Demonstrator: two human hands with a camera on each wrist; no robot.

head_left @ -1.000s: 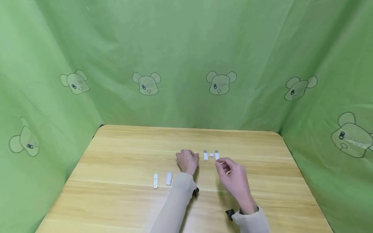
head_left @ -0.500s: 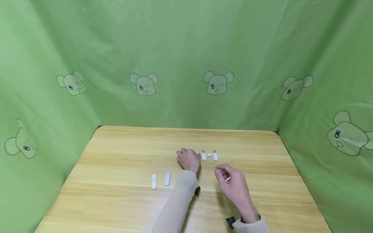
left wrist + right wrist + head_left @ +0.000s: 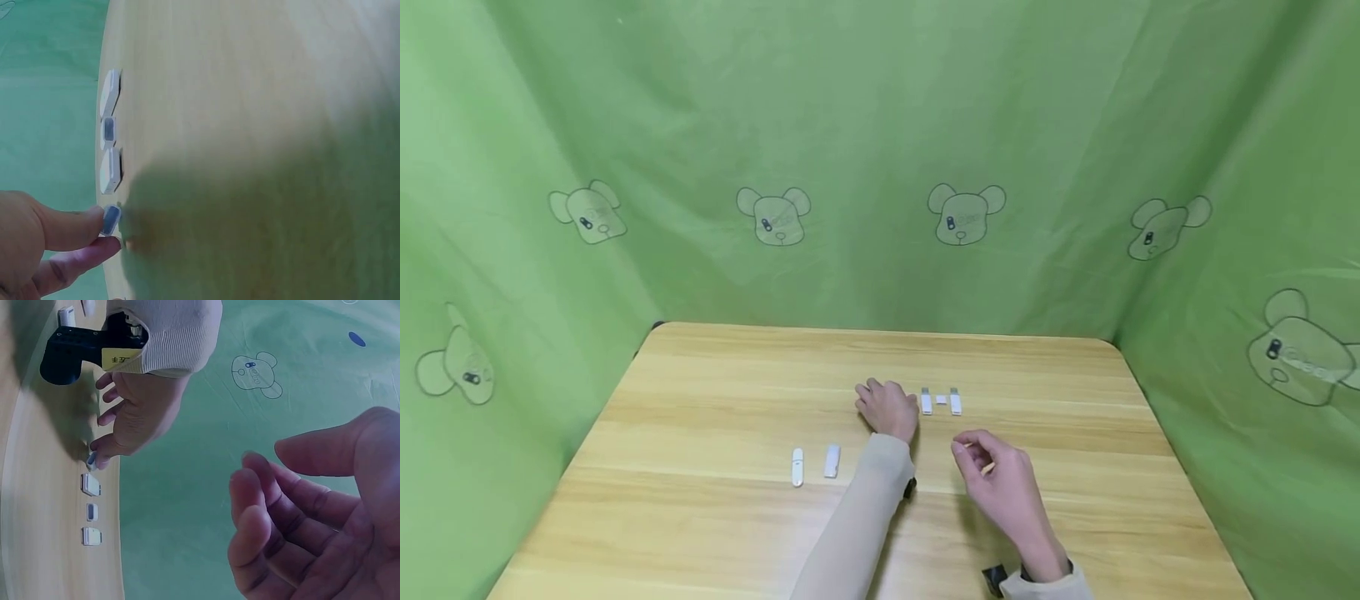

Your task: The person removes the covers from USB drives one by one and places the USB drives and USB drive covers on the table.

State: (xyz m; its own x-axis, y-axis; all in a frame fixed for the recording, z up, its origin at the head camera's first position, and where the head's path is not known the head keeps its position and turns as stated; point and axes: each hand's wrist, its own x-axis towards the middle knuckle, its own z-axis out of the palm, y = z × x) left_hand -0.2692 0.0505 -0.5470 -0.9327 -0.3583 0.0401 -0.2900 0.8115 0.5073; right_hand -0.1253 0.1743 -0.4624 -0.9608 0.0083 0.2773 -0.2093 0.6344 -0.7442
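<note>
Between thumb and finger, my left hand (image 3: 887, 411) pinches a small white cap (image 3: 111, 220), its hollow end facing the left wrist camera; the head view hides it. Just right of that hand, two uncapped white USB sticks lie parallel, the left stick (image 3: 927, 404) and the right stick (image 3: 956, 404), metal plugs pointing away from me. A second cap (image 3: 941, 400) lies between them. My right hand (image 3: 1000, 479) is held nearer to me than the right stick, fingers loosely bent, with nothing in its grasp in the right wrist view.
Two more white USB sticks lie nearer to me on the left of the wooden table (image 3: 700, 400), a rounded stick (image 3: 797, 467) and a rectangular stick (image 3: 832, 462). A green curtain (image 3: 865, 275) with bear-head prints surrounds the far and side edges.
My right hand has drawn back toward me from the right stick, which stays on the table. The left hand has shifted slightly right, closer to the left stick, and its outer fingers have spread.
</note>
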